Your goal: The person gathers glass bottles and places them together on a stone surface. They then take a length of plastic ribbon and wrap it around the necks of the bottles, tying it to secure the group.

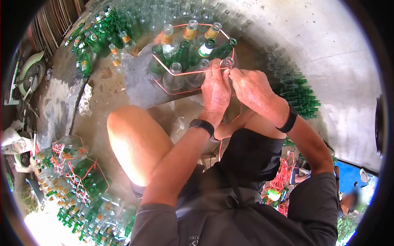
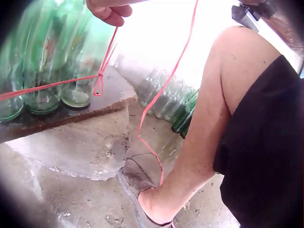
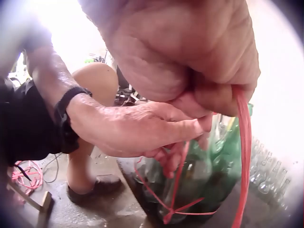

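Upright glass bottles [image 1: 175,78], clear and green, stand packed together on a dark slab [image 1: 139,82]. Red plastic twine [image 1: 184,73] loops round their necks, and a lower loop [image 2: 52,85] with a knot circles them near the base. My left hand [image 1: 215,90] is against the near right bottle necks, its fingers pinching the twine that runs up from the lower knot. Right beside it, my right hand [image 1: 254,87] has curled fingers gripping a strand of twine [image 3: 243,156] that hangs down past the slab. The two hands' fingertips meet at the corner bottle's neck [image 1: 227,62].
Many loose bottles [image 1: 180,12] stand behind the slab, and more [image 1: 293,90] line the wall at right. Bundled bottles [image 1: 78,188] lie at lower left. A tangle of red twine [image 1: 285,176] is on the floor at right. My bare knees [image 1: 131,123] flank the slab's near side.
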Action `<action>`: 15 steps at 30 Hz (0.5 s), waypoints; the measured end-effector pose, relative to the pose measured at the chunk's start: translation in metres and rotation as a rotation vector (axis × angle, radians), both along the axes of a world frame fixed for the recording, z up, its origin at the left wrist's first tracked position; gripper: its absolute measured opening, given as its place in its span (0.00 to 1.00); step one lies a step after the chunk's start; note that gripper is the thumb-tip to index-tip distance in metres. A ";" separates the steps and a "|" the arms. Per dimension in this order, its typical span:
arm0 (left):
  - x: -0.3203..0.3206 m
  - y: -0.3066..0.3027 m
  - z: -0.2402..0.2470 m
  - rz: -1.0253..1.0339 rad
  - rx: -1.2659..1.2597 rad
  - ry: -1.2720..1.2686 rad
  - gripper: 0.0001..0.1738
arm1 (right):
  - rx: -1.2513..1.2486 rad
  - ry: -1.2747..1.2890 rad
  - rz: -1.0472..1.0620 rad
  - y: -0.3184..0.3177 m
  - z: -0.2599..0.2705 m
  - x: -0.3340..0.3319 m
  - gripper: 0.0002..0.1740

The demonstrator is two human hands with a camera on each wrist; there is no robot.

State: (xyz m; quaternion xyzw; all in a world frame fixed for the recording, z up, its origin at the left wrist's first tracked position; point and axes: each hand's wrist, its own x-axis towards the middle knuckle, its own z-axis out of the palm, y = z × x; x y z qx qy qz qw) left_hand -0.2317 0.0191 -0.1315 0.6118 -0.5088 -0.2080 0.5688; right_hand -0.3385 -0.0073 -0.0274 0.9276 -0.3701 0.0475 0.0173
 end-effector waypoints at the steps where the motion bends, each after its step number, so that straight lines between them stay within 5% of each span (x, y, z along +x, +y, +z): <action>1: 0.001 0.000 0.000 -0.010 0.001 0.015 0.22 | -0.021 0.021 0.003 0.001 0.001 0.001 0.03; 15: 0.002 0.001 0.007 -0.008 0.019 0.036 0.21 | -0.007 0.110 0.066 -0.001 0.000 -0.002 0.06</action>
